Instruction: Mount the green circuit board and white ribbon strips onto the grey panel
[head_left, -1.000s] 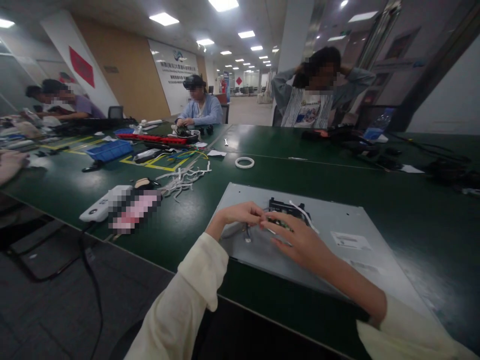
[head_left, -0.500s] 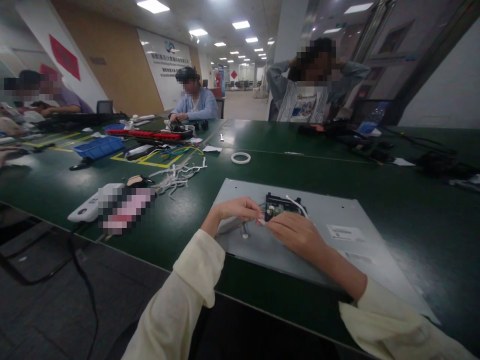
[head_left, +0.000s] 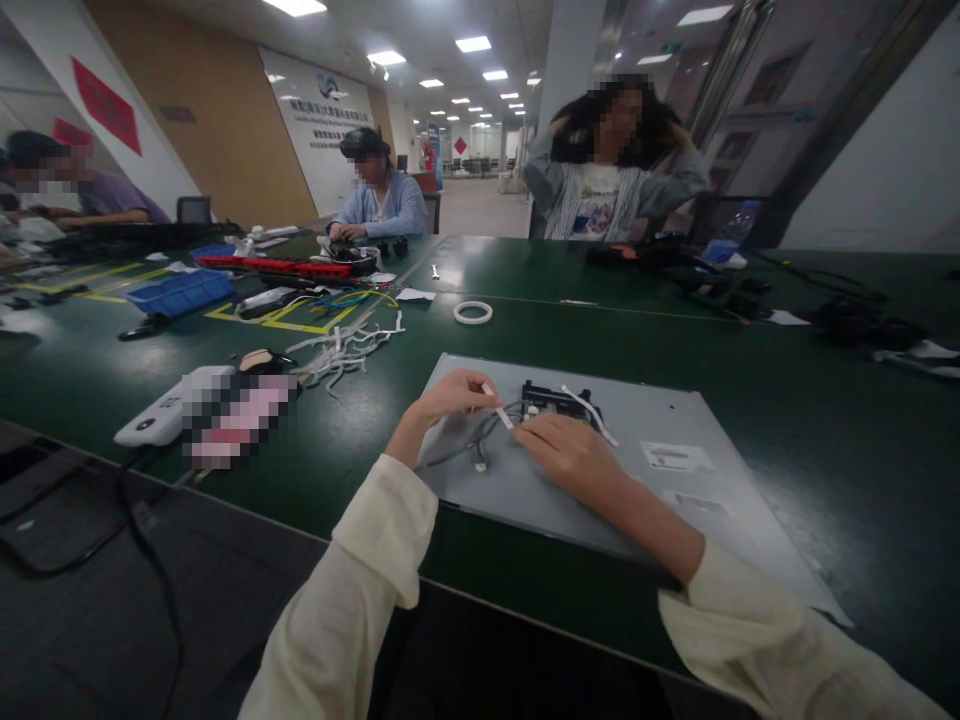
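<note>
The left hand pinches the upper end of a short white strip between thumb and fingers. The right hand pinches the lower end, its other fingers curled inward. The strip is held slanted above a flat grey metal panel, which lies on the green surface. Grey cables run across the panel beneath the hands; a pale connector is visible at one end. Just beyond the right hand, a black bracket sits on the panel, with a white strip-like piece lying across its right part. A printed label is on the panel, to the right of the bracket.

Left of the panel, well apart, lies a white device, beside a pink item obscured by pixelation. Beyond these is a loose tangle of pale strips. A white ring lies flat past the panel's far edge. Farther off are a blue tray and a small wrench. A person in blue sits at the far side.
</note>
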